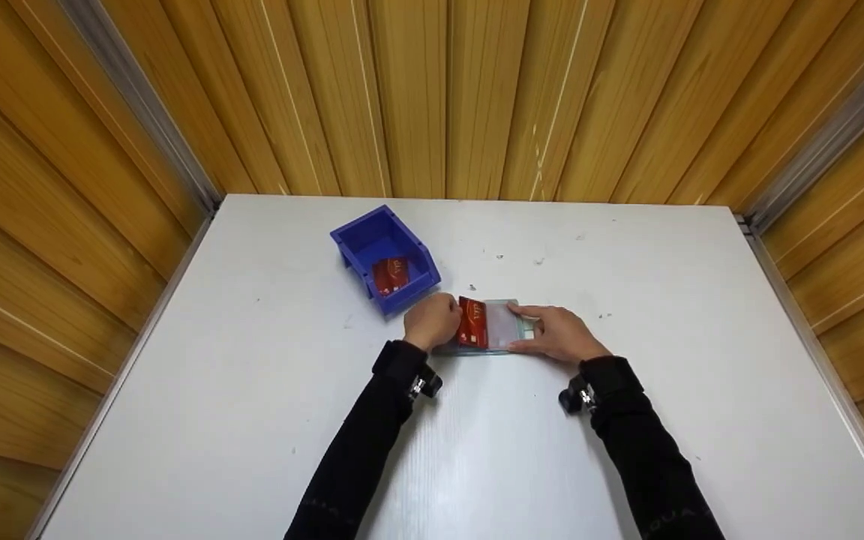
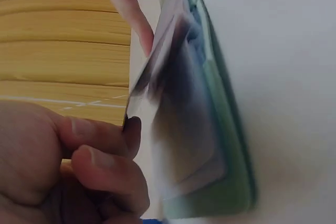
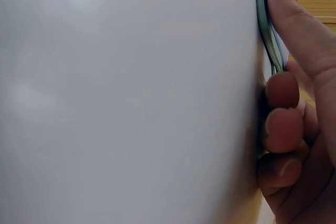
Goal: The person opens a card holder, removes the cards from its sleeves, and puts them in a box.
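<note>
An open card holder (image 1: 503, 315) with clear plastic sleeves and a green cover (image 2: 233, 124) lies on the white table. A red card (image 1: 472, 322) stands tilted up over its sleeves. My left hand (image 1: 432, 321) pinches the card's left edge between curled fingers and thumb. On the other side, my right hand (image 1: 558, 332) grips the holder's right end, its thumb (image 3: 286, 6) lying along the sleeve and the other fingers curled by the cover's edge. Whether the card's far edge sits inside a sleeve cannot be told, as the left wrist view is blurred there.
A blue plastic bin (image 1: 385, 259) stands behind and left of the hands, with red cards (image 1: 391, 275) lying in it. The white table (image 1: 252, 390) is bounded by wood-patterned walls (image 1: 447, 97) at the back and both sides.
</note>
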Demonstrator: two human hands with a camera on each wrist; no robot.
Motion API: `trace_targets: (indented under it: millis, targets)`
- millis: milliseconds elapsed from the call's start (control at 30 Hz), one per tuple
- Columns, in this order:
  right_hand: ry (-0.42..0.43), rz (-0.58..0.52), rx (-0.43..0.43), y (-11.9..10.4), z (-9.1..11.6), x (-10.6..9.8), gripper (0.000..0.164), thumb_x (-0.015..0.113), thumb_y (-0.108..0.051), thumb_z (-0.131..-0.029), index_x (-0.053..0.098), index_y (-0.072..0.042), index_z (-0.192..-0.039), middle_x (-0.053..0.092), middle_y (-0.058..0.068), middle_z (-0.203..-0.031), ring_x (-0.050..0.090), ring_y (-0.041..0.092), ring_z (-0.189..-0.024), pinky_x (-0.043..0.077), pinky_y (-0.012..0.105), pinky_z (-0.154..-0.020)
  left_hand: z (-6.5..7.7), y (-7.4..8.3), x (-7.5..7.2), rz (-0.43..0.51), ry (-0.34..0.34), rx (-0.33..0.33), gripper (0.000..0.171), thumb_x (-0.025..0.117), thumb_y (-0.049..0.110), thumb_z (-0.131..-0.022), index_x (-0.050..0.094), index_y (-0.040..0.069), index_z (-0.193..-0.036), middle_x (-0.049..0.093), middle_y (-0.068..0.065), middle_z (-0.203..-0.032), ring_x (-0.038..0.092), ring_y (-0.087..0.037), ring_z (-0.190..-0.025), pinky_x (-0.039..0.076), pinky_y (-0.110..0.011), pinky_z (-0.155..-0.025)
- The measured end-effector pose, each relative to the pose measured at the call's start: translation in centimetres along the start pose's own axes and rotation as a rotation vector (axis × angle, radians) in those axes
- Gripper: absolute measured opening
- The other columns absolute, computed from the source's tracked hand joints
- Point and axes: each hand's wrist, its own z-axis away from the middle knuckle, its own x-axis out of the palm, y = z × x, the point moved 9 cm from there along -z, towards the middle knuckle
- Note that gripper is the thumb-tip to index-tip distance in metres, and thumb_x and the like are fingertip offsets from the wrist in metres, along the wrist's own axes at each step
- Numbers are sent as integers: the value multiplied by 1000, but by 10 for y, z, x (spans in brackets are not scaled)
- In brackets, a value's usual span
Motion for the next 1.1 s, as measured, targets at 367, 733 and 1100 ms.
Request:
trace_targets:
  millis: [367, 733, 1100]
  targets:
    - [13, 13, -13, 0, 1, 0, 83, 86, -50, -81, 52, -25, -153, 51, -5, -65, 42, 11, -60, 34, 28, -60, 5, 1, -29, -3, 50, -5, 22, 57, 27, -104, 74, 13, -104, 73, -6, -95, 68, -24, -88, 51, -43, -80]
    - [15, 27, -18, 1, 1, -1, 83, 86, -51, -80, 53, -24, -152, 53, -5, -67, 45, 11, -62, 35, 28, -61, 1, -10, -99, 48, 337, 1, 23, 59, 25, -105, 74, 9, -104, 76, -10, -93, 72, -30, -87, 54, -48, -78]
    - [26, 21, -11, 1, 1, -2, 83, 85, -52, -80, 53, -26, -152, 52, -4, -69, 44, 12, -64, 35, 28, -62, -8, -62, -131, 15, 552, -99, 23, 58, 21, -103, 75, 6, -105, 76, -17, -100, 70, -37, -95, 54, -52, -81]
